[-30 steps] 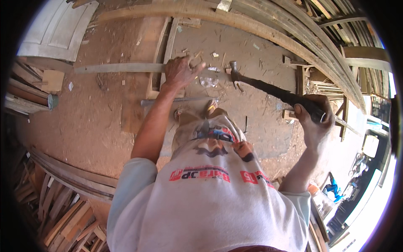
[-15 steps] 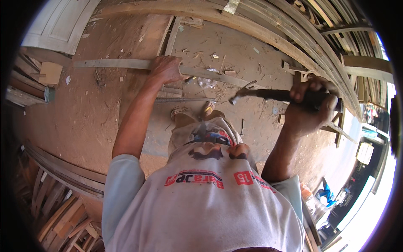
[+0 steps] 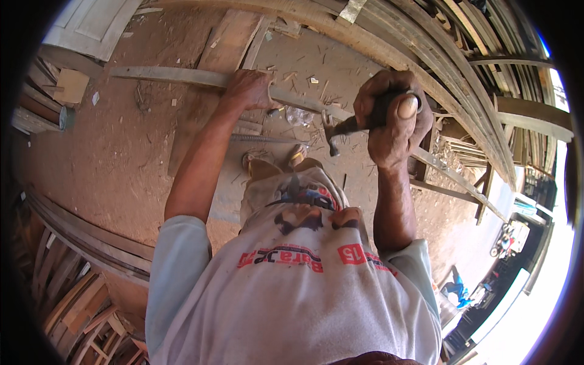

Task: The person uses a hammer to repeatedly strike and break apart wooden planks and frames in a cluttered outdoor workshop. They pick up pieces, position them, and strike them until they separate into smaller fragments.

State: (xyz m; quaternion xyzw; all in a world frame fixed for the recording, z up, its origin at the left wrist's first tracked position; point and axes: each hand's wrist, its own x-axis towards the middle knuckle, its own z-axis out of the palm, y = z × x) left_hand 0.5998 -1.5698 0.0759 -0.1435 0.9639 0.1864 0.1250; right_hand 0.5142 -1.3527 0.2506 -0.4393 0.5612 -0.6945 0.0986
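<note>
My left hand (image 3: 246, 90) presses down on a long thin wooden strip (image 3: 164, 75) that runs across the dirt floor from the left toward the right. My right hand (image 3: 392, 118) is raised close to the camera and grips the dark handle of a claw hammer (image 3: 340, 131); the metal head hangs above the strip, a little to the right of my left hand. A sandalled foot (image 3: 258, 161) stands just below the strip.
A wide flat plank (image 3: 225, 45) lies under the strip. Curved wooden laths (image 3: 426, 55) are stacked along the top and right. More timber (image 3: 67, 286) is piled at lower left, a white panel (image 3: 91, 24) at upper left. Wood chips litter the floor.
My right hand has swung the hammer up and back toward the camera, away from the strip. My left hand has stayed on the strip.
</note>
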